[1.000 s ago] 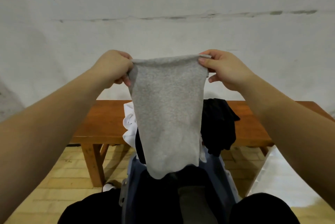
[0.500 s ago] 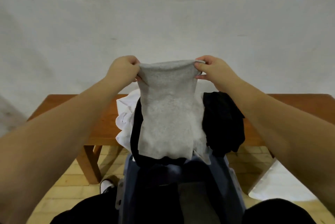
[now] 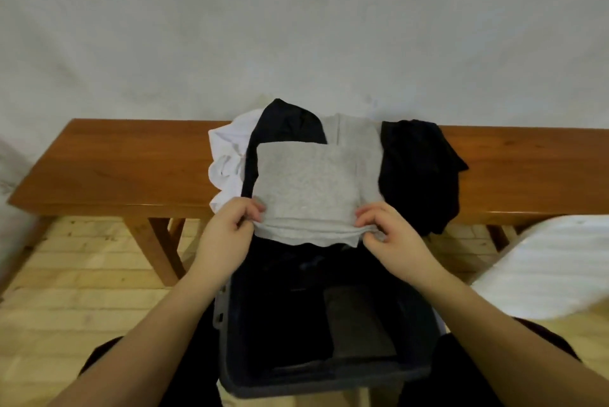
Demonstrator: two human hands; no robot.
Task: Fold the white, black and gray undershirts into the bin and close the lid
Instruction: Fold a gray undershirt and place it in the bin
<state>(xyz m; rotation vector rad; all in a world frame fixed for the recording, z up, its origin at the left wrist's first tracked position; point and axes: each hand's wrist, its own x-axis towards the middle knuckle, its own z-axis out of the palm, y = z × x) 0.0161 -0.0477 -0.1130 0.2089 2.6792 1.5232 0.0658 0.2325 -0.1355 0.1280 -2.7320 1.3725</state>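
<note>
A folded gray undershirt (image 3: 306, 189) lies on the clothes pile at the bench's near edge, its front hem hanging over the bin. My left hand (image 3: 227, 225) pinches its near left corner and my right hand (image 3: 385, 228) pinches its near right corner. Beneath and behind it are a white undershirt (image 3: 227, 156), a black undershirt (image 3: 283, 123) and another gray piece (image 3: 356, 136). A second black garment (image 3: 418, 169) drapes over the bench edge at the right. The dark blue-gray bin (image 3: 316, 380) stands open between my knees, with dark folded clothes inside.
The wooden bench (image 3: 125, 162) runs left to right against a pale wall. A white ribbed panel (image 3: 547, 268), possibly the lid, lies at the right near my knee. The floor is light brick.
The gray undershirt was held up in the air by its top corners; it has come down folded onto the pile, and both hands now hold its near edge.
</note>
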